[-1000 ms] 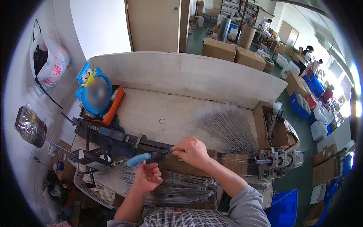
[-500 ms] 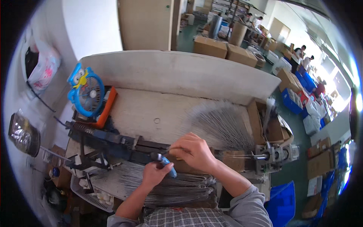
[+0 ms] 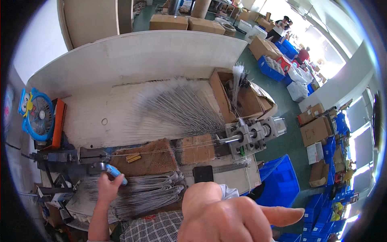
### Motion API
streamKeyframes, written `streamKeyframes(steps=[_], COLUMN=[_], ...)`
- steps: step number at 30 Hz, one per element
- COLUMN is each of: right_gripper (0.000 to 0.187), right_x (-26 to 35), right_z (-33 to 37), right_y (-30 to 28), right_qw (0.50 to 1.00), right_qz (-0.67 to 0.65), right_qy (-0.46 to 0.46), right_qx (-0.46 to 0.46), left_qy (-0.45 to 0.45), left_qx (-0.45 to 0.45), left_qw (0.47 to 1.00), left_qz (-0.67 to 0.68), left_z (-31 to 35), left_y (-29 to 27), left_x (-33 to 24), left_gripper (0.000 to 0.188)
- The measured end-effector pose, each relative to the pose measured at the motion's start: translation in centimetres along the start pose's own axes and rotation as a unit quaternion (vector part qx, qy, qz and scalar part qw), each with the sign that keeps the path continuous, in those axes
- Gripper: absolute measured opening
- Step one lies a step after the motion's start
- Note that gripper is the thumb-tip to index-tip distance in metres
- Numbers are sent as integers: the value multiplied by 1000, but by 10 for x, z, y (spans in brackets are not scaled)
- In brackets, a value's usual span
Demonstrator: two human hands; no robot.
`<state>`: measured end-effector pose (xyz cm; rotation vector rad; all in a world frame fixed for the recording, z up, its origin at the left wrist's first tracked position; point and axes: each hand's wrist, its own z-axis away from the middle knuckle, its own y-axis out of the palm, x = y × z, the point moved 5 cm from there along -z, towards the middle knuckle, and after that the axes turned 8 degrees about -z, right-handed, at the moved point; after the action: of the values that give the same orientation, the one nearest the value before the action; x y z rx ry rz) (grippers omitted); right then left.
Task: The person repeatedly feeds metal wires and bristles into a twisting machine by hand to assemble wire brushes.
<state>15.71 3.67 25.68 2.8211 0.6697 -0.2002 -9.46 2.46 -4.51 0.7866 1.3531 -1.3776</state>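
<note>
My left hand (image 3: 109, 186) is closed around a blue-handled tool (image 3: 115, 174) with a dark metal head, just in front of a long dark bench fixture (image 3: 60, 155). Raised close to the camera, my right hand (image 3: 234, 220) shows its back; one finger stretches to the right, the others are bent and partly hidden. I see nothing in it. Thin wires (image 3: 161, 150) run taut from the fixture to a metal spindle unit (image 3: 250, 137) at the right. Beneath them a small yellow piece (image 3: 133, 157) lies on a brown pad (image 3: 155, 159). Bundled grey wires (image 3: 145, 193) lie near my left hand.
Loose wires (image 3: 181, 107) fan out across the table behind the fixture, beside an open cardboard box (image 3: 219, 94). A blue fan (image 3: 40, 115) stands at the left. A dark flat rectangular thing (image 3: 203, 174) lies in front; a blue bin (image 3: 280, 177) stands to the right.
My right hand has left the fixture and risen toward the camera. The left hand still holds the blue-handled tool. The view has shifted to the right, uncovering the wires and brown pad.
</note>
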Motion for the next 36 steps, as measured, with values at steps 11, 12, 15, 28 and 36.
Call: streamKeyframes(steps=[11,12,15,28,36], right_gripper=[64,64,63,22,24], right_x=[-40,-44,-61,10,28], right_z=[14,17,33,242,218], right_y=[2,1,-11,-162,-119], right_qw=[993,992,987,231,236], right_qz=[-39,-40,-29,749,689], right_qy=[111,118,157,617,681], right_qx=[-11,-27,-35,66,80], left_qy=[-191,-191,-222,-189,-143], left_qx=[-246,-246,-296,-267,-295], left_qw=[872,871,842,824,840], left_qz=[376,380,393,463,432], left_z=[74,72,85,74,76], left_y=[-136,-137,-148,-132,-97], left_x=[90,91,99,100,72], left_gripper=[31,31,29,16,9])
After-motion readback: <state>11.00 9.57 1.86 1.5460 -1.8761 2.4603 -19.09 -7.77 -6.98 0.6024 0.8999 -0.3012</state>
